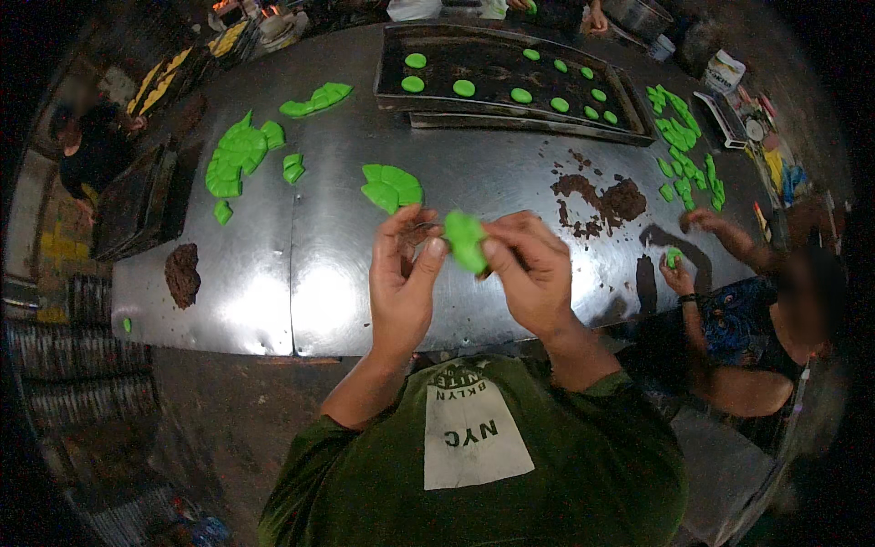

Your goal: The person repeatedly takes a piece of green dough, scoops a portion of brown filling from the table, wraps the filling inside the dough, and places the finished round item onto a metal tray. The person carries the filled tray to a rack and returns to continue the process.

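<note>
2 hands, left hand [404,273] and right hand [529,269], pinch green dough [466,241] above the table [301,273]; squeezing too hard could tear it.

Both forearms raised from below, left hand [403,273] and right hand [529,269] close together, fingers curled inward, fingertips pinching.

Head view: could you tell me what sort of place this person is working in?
Probably a small food or sweet-making workshop. Both hands shape a green dough piece over a steel table; a dark tray holds round green pieces, and brown filling lies nearby.
</note>
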`<state>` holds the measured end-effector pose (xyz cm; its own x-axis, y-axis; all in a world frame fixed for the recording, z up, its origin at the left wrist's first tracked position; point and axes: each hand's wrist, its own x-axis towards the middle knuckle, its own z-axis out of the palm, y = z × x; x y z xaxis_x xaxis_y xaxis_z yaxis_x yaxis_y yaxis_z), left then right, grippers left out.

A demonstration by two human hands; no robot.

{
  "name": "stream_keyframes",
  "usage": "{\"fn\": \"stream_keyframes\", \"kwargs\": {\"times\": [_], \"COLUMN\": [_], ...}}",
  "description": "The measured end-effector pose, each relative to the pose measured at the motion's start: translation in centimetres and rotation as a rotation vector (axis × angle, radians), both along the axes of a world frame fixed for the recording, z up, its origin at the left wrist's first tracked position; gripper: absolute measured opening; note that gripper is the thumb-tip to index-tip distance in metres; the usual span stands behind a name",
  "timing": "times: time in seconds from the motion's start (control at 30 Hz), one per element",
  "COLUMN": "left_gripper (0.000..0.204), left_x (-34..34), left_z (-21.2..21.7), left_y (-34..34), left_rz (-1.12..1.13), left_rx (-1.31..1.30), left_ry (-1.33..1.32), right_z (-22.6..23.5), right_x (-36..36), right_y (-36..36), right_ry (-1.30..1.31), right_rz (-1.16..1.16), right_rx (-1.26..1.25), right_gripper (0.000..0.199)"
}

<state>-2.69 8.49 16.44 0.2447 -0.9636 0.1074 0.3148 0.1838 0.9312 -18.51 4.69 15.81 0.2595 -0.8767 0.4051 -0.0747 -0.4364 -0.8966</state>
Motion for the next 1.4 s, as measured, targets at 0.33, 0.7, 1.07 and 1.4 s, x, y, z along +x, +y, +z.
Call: {"fn": "stream_keyframes", "kwargs": {"times": [0.33,0.7,1.07,1.4], "left_gripper": [0.014,0.044,0.050,0.054], "left_x": [0.8,0.5,-0.9,-1.0], "left_z": [-1.3,-1.1,-7.9,-20.3], "left_y": [-0.1,-0.8,-1.4,0.9], "left_rz": [-0.387,-0.053,-0.321,-0.234], "left_rx": [-0.160,0.246,0.733,0.813], "left_ry": [-0.022,0.355,0.869,0.190], "right_z": [3.8,1.8,0.1,-16.2], "right_x": [-2.2,1.5,1.1,-3.2], "right_y": [-0.3,2.8,1.5,-1.5], "right_ry": [-0.034,0.216,0.388,0.795], "right_rz": [0.387,0.038,0.173,-0.021], "right_rx": [-0.051,-0.350,-0.162,0.119], "right_gripper": [0.025,0.022,0.025,0.016]}}
